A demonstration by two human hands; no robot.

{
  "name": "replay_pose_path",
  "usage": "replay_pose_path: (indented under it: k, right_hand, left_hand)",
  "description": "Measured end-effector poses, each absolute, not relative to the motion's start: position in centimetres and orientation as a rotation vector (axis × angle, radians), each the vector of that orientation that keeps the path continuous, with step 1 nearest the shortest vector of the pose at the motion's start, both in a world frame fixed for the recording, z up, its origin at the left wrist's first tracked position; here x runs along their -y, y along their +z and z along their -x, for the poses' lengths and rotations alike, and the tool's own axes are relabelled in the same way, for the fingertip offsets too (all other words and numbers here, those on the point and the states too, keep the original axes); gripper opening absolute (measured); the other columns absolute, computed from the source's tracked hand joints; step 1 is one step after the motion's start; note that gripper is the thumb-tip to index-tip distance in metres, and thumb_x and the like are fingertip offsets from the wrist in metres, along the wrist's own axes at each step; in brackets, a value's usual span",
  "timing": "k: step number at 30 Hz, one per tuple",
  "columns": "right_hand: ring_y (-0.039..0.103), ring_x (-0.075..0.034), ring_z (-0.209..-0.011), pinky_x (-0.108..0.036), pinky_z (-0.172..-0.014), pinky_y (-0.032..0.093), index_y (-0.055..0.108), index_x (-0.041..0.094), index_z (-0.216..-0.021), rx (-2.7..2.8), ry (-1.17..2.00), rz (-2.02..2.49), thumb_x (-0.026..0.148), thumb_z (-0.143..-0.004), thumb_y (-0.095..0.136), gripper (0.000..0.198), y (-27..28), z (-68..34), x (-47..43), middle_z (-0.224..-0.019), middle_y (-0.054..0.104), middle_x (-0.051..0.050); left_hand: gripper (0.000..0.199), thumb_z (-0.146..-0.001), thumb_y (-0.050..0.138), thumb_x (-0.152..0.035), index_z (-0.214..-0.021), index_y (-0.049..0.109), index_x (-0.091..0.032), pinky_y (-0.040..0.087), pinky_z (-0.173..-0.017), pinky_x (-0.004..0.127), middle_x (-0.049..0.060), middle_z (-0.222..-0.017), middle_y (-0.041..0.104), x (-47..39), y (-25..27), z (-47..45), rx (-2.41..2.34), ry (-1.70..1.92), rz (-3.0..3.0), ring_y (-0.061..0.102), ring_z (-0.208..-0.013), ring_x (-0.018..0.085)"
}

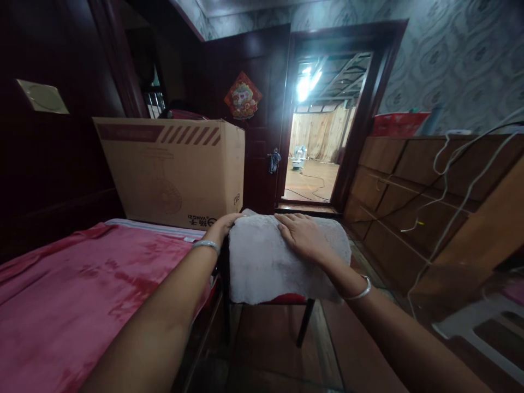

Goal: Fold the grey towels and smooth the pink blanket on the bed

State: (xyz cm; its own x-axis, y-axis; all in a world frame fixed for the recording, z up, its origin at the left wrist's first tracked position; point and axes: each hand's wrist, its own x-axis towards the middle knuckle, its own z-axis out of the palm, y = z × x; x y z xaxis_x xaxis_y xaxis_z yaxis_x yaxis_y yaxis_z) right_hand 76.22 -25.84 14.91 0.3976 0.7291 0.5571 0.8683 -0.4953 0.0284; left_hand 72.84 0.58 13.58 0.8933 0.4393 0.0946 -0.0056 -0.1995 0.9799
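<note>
A greyish-white, fleecy-looking cloth (pixel 266 262) lies over a stool or chair with dark legs. A strip of its red seat (pixel 289 298) shows under the cloth's near edge. My left hand (pixel 224 225) rests along the cloth's upper left edge, fingers pointing forward and partly hidden; it looks extended rather than clenched. On top of the cloth, right of its middle, my right hand (pixel 302 234) lies flat with the fingers stretched out. The near edge of the cloth is uneven and hangs a little over the seat.
A bed with a pink blanket (pixel 135 267) is at left, a large cardboard box (pixel 172 169) behind it. Wooden drawers (pixel 393 196) with dangling white cables (pixel 444 218) line the right. A white plastic stool (pixel 483 322) stands lower right. Beyond the open doorway is a fan (pixel 298 155).
</note>
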Motion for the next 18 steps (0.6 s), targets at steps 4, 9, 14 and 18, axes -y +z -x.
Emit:
replay_pose_path:
  k: [4, 9, 14, 18]
  right_hand:
    - [0.060, -0.029, -0.119, -0.046, -0.102, 0.042, 0.060, 0.019, -0.140, 1.427, -0.769, 2.371, 0.034, -0.104, 0.033, 0.047, 14.7, -75.9, 26.1, -0.136, 0.067, -0.009]
    - [0.062, -0.028, -0.116, -0.045, -0.101, 0.042, 0.061, 0.020, -0.139, 1.413, -0.772, 2.368, 0.034, -0.104, 0.034, 0.047, 14.8, -75.8, 26.1, -0.134, 0.068, -0.010]
    - [0.063, -0.029, -0.115, -0.045, -0.098, 0.044, 0.062, 0.021, -0.138, 1.403, -0.674, 2.427, 0.035, -0.105, 0.033, 0.047, 15.4, -75.9, 25.9, -0.130, 0.070, -0.010]
    - [0.063, -0.030, -0.114, -0.045, -0.098, 0.044, 0.062, 0.020, -0.139, 1.391, -0.668, 2.443, 0.036, -0.105, 0.032, 0.048, 15.5, -76.1, 26.0, -0.130, 0.070, -0.011]
  left_hand:
    - [0.021, -0.060, 0.078, -0.028, -0.075, 0.068, -0.017, 0.052, -0.061, 0.029, 0.003, -0.065, 0.068, -0.4, 14.5, -72.9, -0.346, 0.445, -1.624, 0.064, -0.062, 0.018]
    - [0.012, -0.057, 0.074, -0.022, -0.065, 0.067, -0.017, 0.047, -0.056, 0.026, 0.001, -0.058, 0.064, 0.0, 15.1, -72.9, -0.405, 0.503, -1.618, 0.061, -0.059, 0.017]
    - [0.014, -0.054, 0.076, -0.015, -0.054, 0.062, -0.019, 0.046, -0.057, 0.029, 0.000, -0.051, 0.059, 0.2, 15.4, -72.7, -0.526, 0.574, -1.748, 0.062, -0.062, 0.021]
    - [0.012, -0.070, 0.073, -0.026, -0.078, 0.072, -0.017, 0.052, -0.084, 0.032, 0.007, -0.082, 0.075, 1.6, 16.4, -70.7, -0.504, 0.710, -1.849, 0.068, -0.098, 0.026]
